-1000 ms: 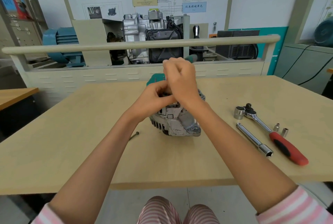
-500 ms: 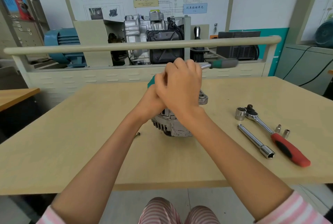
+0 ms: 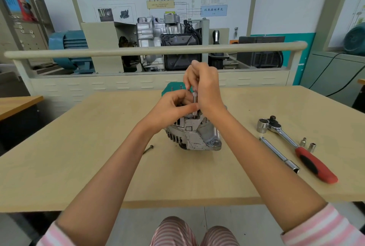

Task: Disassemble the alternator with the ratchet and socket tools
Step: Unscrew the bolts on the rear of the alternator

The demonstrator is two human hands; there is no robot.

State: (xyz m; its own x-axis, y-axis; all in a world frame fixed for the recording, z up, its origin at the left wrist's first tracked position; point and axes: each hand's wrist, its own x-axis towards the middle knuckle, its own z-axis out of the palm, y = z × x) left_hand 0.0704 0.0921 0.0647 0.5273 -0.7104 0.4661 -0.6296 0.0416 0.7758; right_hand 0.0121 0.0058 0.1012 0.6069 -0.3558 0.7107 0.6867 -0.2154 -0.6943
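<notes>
A wide, pale wooden table (image 3: 79, 166) fills the lower half of the view, and behind its far edge runs a cream guard rail (image 3: 154, 50). Beyond the rail sit a cutaway engine display (image 3: 167, 36) and a blue electric motor (image 3: 68, 48).

Near the middle of the table stands the alternator (image 3: 194, 135), a silver housing with cooling slots along its left flank and a mounting ear at its lower right. Behind it a green object (image 3: 171, 88) peeks out, mostly hidden by the hands.

Both forearms reach in from the bottom corners, their pink striped sleeves just visible. The right hand (image 3: 207, 89) is curled around a slim metal tool (image 3: 195, 100) with a knurled band, holding it upright with its tip down on the top of the alternator. The left hand (image 3: 173, 108) is bent over the top of the alternator, its thumb and fingers pinching the lower part of the same tool.

To the right, well apart from the alternator, lies a ratchet (image 3: 296, 145) with a red and black handle and a large socket (image 3: 262, 125) at its head. Just beside it on the near side lies a chrome extension bar (image 3: 278, 153). Two small sockets (image 3: 308, 144) stand next to the ratchet's handle. A long bolt (image 3: 148, 149) lies on the table just left of the alternator.
</notes>
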